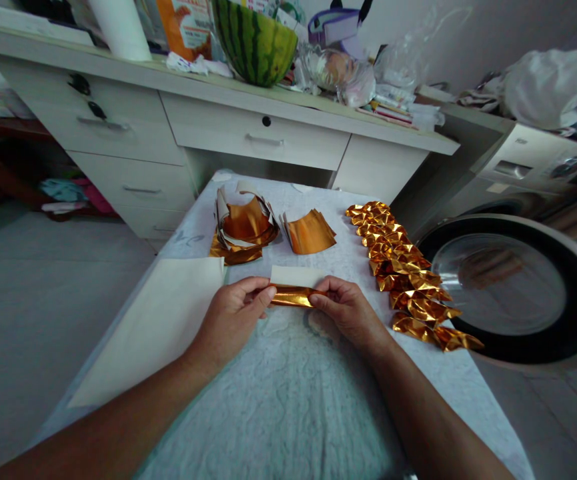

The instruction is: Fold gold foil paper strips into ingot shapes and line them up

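Observation:
Between my hands is a sheet of gold foil paper (292, 295), its near edge rolled over and its pale back showing behind the fold. My left hand (241, 310) pinches the left end between thumb and fingers. At the right end, my right hand (345, 307) pinches it the same way. Just beyond lies a small stack of curved gold foil sheets (312, 232). Left of that stands a larger pile of curled foil sheets (245, 223). Folded gold foil pieces (403, 267) lie in an overlapping row along the table's right side.
White paper (153, 327) lies on the left of the cloth-covered table (278, 407). Behind it is a white desk with drawers (263, 137), holding a cut watermelon (258, 43) and bags. An open washing machine door (513, 287) stands close at the right edge.

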`<state>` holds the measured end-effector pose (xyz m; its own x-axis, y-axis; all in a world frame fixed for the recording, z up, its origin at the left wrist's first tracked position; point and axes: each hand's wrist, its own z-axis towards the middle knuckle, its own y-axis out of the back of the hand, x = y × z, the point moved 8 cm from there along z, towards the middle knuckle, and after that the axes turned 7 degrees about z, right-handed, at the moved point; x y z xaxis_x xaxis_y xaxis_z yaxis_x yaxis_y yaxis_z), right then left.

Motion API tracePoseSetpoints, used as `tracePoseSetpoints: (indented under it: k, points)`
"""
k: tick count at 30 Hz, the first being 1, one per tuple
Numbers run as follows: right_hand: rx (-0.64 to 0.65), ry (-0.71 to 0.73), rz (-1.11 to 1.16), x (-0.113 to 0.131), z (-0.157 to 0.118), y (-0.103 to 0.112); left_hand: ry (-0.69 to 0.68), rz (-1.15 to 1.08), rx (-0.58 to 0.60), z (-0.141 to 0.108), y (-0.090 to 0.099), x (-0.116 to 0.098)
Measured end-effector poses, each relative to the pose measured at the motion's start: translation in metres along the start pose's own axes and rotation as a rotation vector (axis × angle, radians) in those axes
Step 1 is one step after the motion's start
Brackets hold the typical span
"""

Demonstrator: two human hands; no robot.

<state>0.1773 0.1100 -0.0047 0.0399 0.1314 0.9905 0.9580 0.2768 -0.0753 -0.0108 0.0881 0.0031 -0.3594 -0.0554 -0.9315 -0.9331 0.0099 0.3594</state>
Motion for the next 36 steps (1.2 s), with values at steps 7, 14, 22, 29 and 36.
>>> tracePoseSetpoints:
  k: [7, 14, 22, 29, 36]
  points:
    - [-0.013, -0.015, 0.006, -0.0009, -0.0009, 0.0003, 0.038, 0.013, -0.001, -0.0011, 0.0, 0.0026]
    - [-0.044, 0.021, -0.005, -0.0034, 0.0009, 0.0036, 0.099, -0.087, 0.054, -0.0008, -0.0064, 0.0016]
    - [-0.041, 0.025, -0.014, -0.0039, 0.0019, 0.0032, 0.071, -0.08, 0.055, 0.0005, -0.0065, 0.0023]
    - [-0.026, 0.037, -0.009, -0.004, 0.0029, 0.0023, 0.081, -0.08, 0.035, -0.0005, -0.0045, -0.0005]
    - [-0.018, 0.04, -0.013, -0.0028, 0.0025, 0.0006, 0.076, -0.079, -0.001, -0.0016, -0.0016, -0.0045]
